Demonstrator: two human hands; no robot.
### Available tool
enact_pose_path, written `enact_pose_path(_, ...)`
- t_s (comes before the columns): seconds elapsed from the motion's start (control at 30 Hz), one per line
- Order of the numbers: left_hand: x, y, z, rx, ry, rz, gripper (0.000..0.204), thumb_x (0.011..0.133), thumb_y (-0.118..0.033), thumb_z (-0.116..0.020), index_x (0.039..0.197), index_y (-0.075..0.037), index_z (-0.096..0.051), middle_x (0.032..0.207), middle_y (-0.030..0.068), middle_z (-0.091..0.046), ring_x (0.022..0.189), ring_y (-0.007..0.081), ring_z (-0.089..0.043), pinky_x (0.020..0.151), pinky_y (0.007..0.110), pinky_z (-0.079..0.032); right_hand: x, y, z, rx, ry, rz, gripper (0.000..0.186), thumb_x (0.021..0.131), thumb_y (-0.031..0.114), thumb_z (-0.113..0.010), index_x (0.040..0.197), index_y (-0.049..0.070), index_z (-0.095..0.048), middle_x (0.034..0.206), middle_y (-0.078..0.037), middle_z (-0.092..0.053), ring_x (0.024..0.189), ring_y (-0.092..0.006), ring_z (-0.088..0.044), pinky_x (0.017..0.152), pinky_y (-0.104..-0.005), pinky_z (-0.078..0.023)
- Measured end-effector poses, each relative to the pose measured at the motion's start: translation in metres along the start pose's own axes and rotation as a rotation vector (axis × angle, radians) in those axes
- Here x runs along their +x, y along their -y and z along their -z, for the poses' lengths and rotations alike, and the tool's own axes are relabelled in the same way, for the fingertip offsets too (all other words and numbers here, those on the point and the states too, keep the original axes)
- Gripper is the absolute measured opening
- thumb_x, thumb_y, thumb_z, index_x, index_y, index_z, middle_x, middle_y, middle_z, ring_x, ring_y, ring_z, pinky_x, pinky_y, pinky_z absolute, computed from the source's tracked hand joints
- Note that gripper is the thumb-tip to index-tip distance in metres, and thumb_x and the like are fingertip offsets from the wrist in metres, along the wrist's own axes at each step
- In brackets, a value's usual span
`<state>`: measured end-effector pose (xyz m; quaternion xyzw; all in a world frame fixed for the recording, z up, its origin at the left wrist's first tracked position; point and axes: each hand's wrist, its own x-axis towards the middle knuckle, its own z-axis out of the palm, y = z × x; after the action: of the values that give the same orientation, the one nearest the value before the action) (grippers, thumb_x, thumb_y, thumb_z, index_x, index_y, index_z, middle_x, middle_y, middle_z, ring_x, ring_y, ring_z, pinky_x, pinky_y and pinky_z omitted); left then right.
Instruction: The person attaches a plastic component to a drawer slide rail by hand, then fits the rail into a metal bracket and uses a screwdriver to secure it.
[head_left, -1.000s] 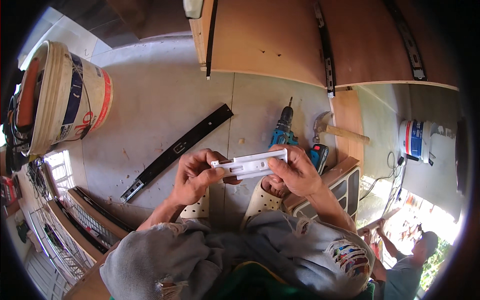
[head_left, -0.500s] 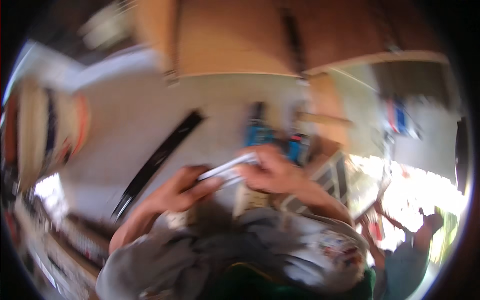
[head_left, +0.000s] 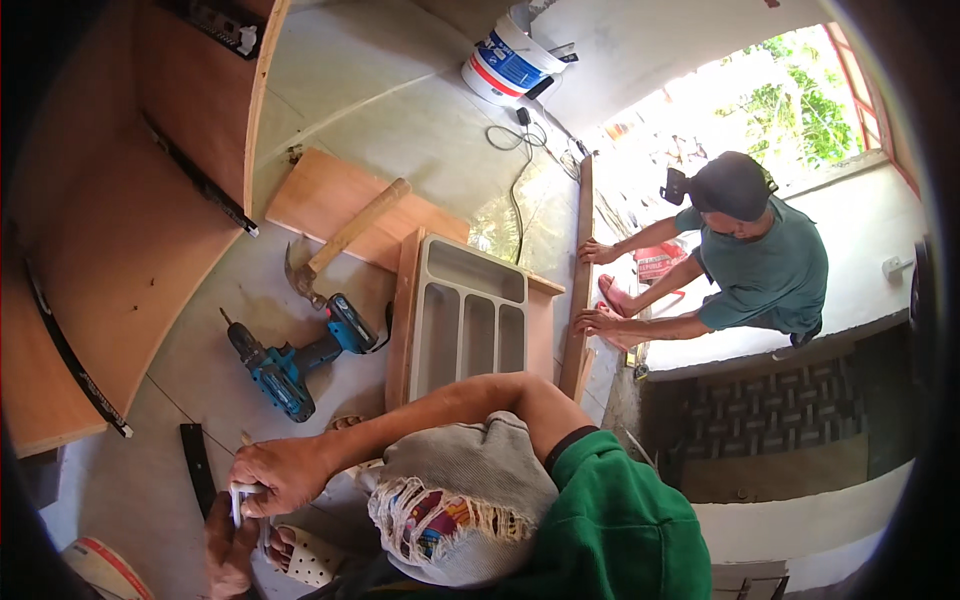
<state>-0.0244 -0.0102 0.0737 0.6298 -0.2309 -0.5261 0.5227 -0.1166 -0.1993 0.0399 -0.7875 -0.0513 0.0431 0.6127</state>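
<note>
At the lower left, my right hand (head_left: 280, 476) is closed on a slim whitish bent piece (head_left: 237, 503), whose exact kind I cannot make out. Just below it, my left hand (head_left: 229, 553) grips the same piece, its fingers partly hidden. A black drawer slide (head_left: 196, 465) lies on the tiled floor beside my hands. Further off are a blue cordless drill (head_left: 290, 365) and a claw hammer (head_left: 350, 238) with a wooden handle. To their right, a grey cutlery tray (head_left: 474, 285) sits in a wooden drawer.
A wooden cabinet (head_left: 110, 250) fitted with black slides stands at left. A loose wooden board (head_left: 335, 205) lies behind the hammer. Across the floor, a co-worker (head_left: 760, 250) crouches with both hands on a long plank (head_left: 585, 270). A white bucket (head_left: 510, 62) and cable (head_left: 518, 190) are at the back.
The view has swung to the right, bringing the drawer, drill and co-worker into clear sight. My hands now appear lower left, still on the whitish piece.
</note>
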Motion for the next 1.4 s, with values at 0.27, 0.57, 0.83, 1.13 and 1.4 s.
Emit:
enact_pose_path(0.27,-0.002,0.015,0.004,0.094,0.036,-0.116,0.054,0.098,-0.041,-0.052,0.127,0.002,-0.040,0.065,0.0037,-0.050,0.045,0.0106,-0.051,0.038,0.024,-0.038,0.000,0.015,0.014,0.126,-0.009,-0.116,0.030,0.080,0.029,-0.067,0.077,0.000,-0.057,0.084,-0.021,-0.057,0.084,-0.0395,-0.056,0.073,-0.0461,-0.045)
enact_pose_path(0.57,-0.005,0.054,0.023,0.247,0.000,-0.277,0.050,0.096,-0.027,-0.060,0.135,0.000,-0.043,0.067,0.0043,-0.058,0.051,0.0107,-0.052,0.045,0.024,-0.041,0.005,-0.004,0.002,0.152,0.026,-0.125,0.027,0.080,0.018,-0.063,0.067,-0.002,-0.051,0.066,-0.019,-0.052,0.067,-0.0375,-0.056,0.059,-0.0456,-0.043)
enact_pose_path(0.83,-0.011,0.013,-0.002,0.206,0.013,-0.118,0.040,0.097,-0.030,-0.058,0.123,0.000,-0.051,0.067,0.0052,-0.058,0.049,0.0115,-0.052,0.044,0.025,-0.042,0.006,-0.026,-0.001,0.039,-0.091,0.010,0.018,0.078,0.016,-0.061,0.074,-0.001,-0.063,0.061,-0.014,-0.059,0.053,-0.0228,-0.059,0.049,-0.0370,-0.045)
enact_pose_path(1.13,-0.011,-0.021,-0.019,0.368,-0.008,0.142,0.020,0.096,-0.017,-0.057,0.106,0.001,-0.059,0.083,0.0131,-0.066,0.074,0.0151,-0.065,0.065,0.030,-0.051,-0.034,-0.001,0.021,-0.164,-0.110,0.092,0.022,0.091,0.029,-0.065,0.096,0.007,-0.067,0.083,-0.012,-0.057,0.079,-0.0281,-0.058,0.070,-0.0394,-0.048)
enact_pose_path(1.4,-0.022,-0.037,-0.013,-0.064,0.070,0.211,0.022,0.103,-0.020,-0.048,0.108,0.001,-0.053,0.077,0.0063,-0.064,0.056,0.0090,-0.054,0.052,0.027,-0.044,-0.002,0.039,0.045,0.323,0.185,-0.381,0.031,0.094,0.022,-0.062,0.073,0.001,-0.056,0.053,-0.003,-0.048,0.050,-0.0081,-0.043,0.046,-0.0280,-0.034)
